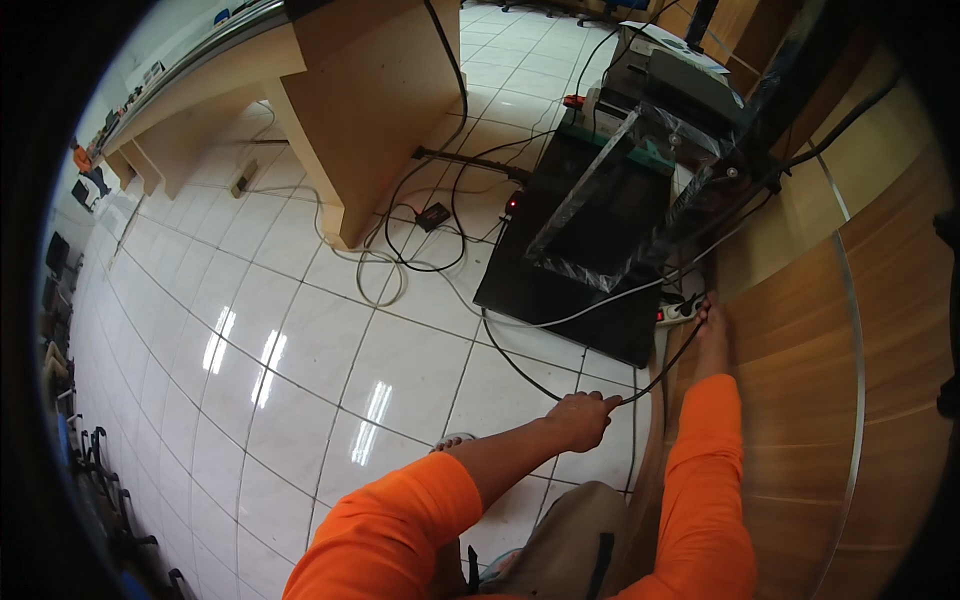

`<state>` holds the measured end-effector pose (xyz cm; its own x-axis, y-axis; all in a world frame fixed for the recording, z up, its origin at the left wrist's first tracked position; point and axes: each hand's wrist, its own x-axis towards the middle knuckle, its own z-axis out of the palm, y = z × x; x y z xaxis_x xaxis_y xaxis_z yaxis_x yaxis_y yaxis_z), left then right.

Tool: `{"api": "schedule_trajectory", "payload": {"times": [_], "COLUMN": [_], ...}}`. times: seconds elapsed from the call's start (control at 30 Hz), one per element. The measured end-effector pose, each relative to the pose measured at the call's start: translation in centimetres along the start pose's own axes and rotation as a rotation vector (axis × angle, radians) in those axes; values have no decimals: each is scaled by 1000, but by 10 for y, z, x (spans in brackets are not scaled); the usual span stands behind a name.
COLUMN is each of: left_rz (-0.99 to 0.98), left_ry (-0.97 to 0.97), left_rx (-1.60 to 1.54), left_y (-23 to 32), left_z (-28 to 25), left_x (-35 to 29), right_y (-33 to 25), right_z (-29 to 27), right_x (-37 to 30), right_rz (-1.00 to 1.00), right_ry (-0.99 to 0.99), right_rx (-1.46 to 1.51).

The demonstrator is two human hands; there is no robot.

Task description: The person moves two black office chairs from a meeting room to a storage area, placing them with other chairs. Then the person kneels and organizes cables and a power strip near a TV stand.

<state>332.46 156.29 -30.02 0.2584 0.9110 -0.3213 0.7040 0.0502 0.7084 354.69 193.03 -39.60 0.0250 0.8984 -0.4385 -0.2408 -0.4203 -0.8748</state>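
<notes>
My left hand point(585, 420) is closed around a black cable point(648, 388), low over the white tiles. From there the cable curves up to my right hand point(708, 325), whose fingers are closed at the right end of a white power strip point(672, 313) with a red-lit switch. My right fingers partly cover a black plug point(697, 301) there. The strip lies on the floor between a wood-grain panel point(790, 400) and a flat black board point(640, 345). Another stretch of the black cable loops left of my left hand, toward the board's edge.
A dark metal frame wrapped in clear plastic point(580, 210) stands on the board, with a dark machine point(690, 85) behind. A grey cable point(560, 322) crosses the board. Loose cables and a small black box point(433, 216) lie beside a wooden desk point(350, 90). A person point(84, 160) stands far left.
</notes>
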Motion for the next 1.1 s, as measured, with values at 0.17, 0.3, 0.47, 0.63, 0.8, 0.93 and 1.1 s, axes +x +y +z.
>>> {"api": "schedule_trajectory", "payload": {"times": [0.17, 0.3, 0.47, 0.63, 0.8, 0.93, 1.1], "left_rz": [-9, -1, 55, 80, 20, -112, -156], "left_ry": [-58, -42, -41, 33, 2, -154, -328], "left_rx": [41, 26, 32, -10, -15, -62, -96], "left_y": [-4, -8, -13, -15, -6, 1, 0], "left_z": [6, 9, 13, 18, 8, -14, -18], "left_x": [-2, 0, 3, 4, 5, 0, -17], "right_y": [-7, -16, -25, -69, -107, -81, -24], "right_z": [11, 5, -7, 17, 36, 22, -4], "right_x": [6, 2, -16, -46, -119, -190, -255], "right_rz": [-133, -150, -158, -371, -363, -302, -239], "right_ry": [5, -54, 34, -223, -286, -222, -219], "right_rx": [3, 14, 15, 122, 35, -3, -21]}}
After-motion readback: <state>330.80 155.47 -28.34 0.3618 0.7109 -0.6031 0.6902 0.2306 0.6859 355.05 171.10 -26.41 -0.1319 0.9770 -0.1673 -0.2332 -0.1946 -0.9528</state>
